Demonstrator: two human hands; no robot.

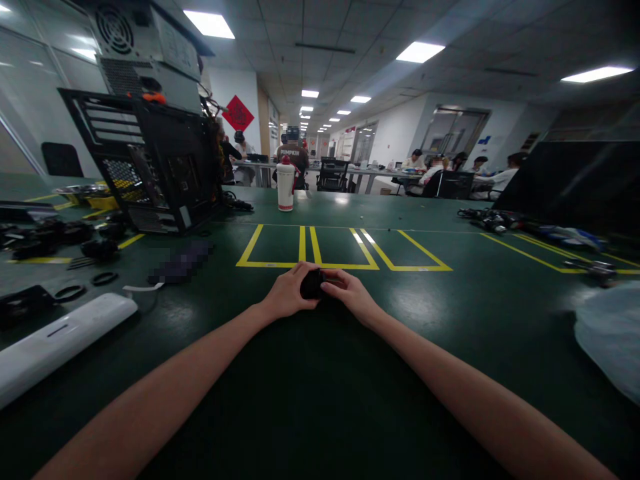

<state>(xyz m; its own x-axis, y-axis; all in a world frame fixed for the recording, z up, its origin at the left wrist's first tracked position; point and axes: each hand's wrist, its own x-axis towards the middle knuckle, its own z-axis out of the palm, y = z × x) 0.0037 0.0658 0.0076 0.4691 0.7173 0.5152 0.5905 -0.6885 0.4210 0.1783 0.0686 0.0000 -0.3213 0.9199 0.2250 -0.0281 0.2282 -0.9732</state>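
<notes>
A small, dark, rounded object [311, 285] is held between my two hands over the green table, just in front of the yellow tape outlines; its kind is too dark to make out. My left hand [290, 291] curls round its left side, thumb below and fingers above. From the right, my right hand [349, 291] grips it with thumb and fingertips. Parts of the object are hidden behind the fingers of both hands.
Yellow tape outlines [307, 265] mark the green table [425, 320]. At left stand a black computer case [165, 167], a white power strip [70, 340] and dark parts. A white cup [285, 187] stands beyond. A plastic bag [610, 333] lies right. Several people sit in the background.
</notes>
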